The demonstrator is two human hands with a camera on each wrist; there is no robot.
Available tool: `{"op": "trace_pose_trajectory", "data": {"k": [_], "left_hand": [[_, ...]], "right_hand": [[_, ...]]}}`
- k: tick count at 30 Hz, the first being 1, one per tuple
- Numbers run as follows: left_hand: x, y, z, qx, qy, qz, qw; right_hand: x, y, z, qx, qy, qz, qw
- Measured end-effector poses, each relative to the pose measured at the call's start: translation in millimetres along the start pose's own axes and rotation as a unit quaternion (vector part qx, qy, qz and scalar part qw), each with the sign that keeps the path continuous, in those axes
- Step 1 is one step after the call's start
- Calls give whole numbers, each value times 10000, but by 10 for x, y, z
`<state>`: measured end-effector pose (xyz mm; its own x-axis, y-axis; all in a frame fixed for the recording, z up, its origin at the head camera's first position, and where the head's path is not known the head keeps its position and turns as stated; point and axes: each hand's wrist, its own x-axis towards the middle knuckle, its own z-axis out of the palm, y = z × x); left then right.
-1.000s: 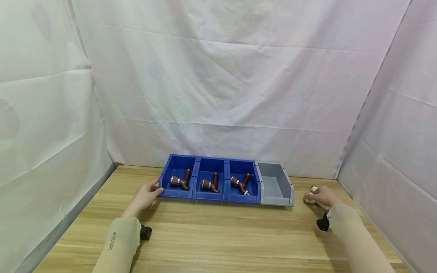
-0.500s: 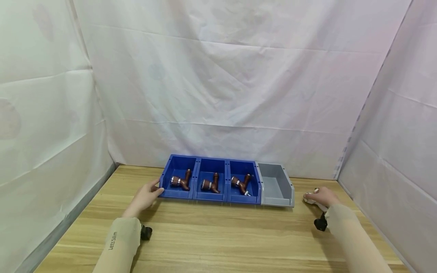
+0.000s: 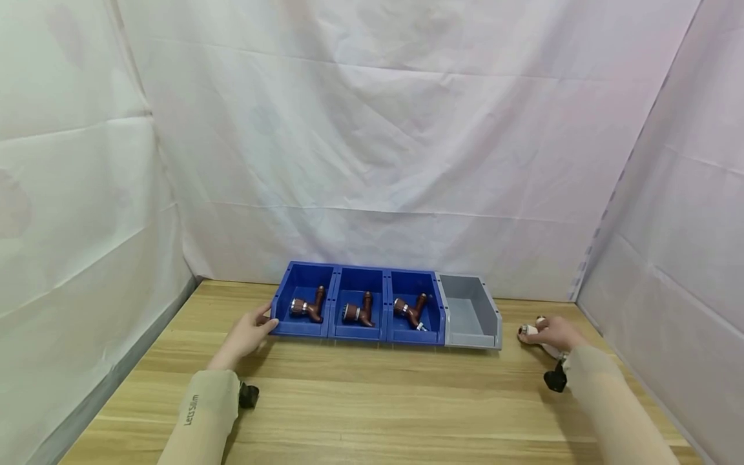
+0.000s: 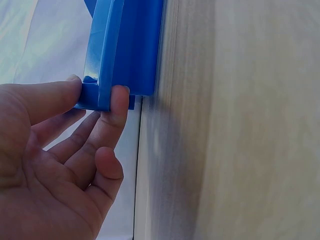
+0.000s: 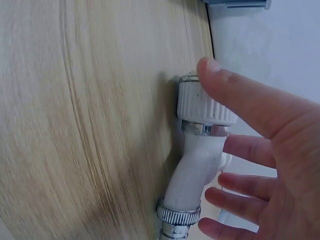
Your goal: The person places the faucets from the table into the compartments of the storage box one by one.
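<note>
My left hand (image 3: 247, 332) pinches the left wall of the leftmost blue bin (image 4: 102, 60) between thumb and fingers. A brown tap with silver rings lies in each of the blue bins: the left tap (image 3: 308, 308), the middle tap (image 3: 360, 312) and the right tap (image 3: 411, 314). Right of them, joined to the row, a grey bin (image 3: 465, 340) holds nothing. Off to its right, my right hand (image 3: 559, 334) holds a white tap (image 5: 197, 150) low at the wooden table. Its thumb lies on the ribbed knob, and the other fingers are partly hidden behind the tap's body.
The wooden table (image 3: 372, 400) extends in front of the bins. White cloth (image 3: 372, 161) hangs behind the row and along both sides. A black wrist camera (image 3: 248, 396) sits on the left sleeve, with another camera (image 3: 555, 378) on the right.
My right hand has turned the white tap one way and back, with its knob now facing left. It has shifted slightly right. The left hand keeps its hold on the blue bin.
</note>
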<state>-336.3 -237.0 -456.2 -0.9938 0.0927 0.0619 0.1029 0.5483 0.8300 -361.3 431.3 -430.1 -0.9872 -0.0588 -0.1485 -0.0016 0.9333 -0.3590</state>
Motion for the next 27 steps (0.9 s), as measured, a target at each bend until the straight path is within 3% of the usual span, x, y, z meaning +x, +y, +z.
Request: {"op": "trace_pose_trajectory", "data": {"k": [7, 27], "left_hand": [[15, 25, 1, -92, 19, -67, 9999], [-2, 19, -9, -70, -7, -53, 10000]], "right_hand": [[51, 123, 19, 48, 98, -356, 9993], [105, 171, 69, 269, -2, -451, 9986]]}}
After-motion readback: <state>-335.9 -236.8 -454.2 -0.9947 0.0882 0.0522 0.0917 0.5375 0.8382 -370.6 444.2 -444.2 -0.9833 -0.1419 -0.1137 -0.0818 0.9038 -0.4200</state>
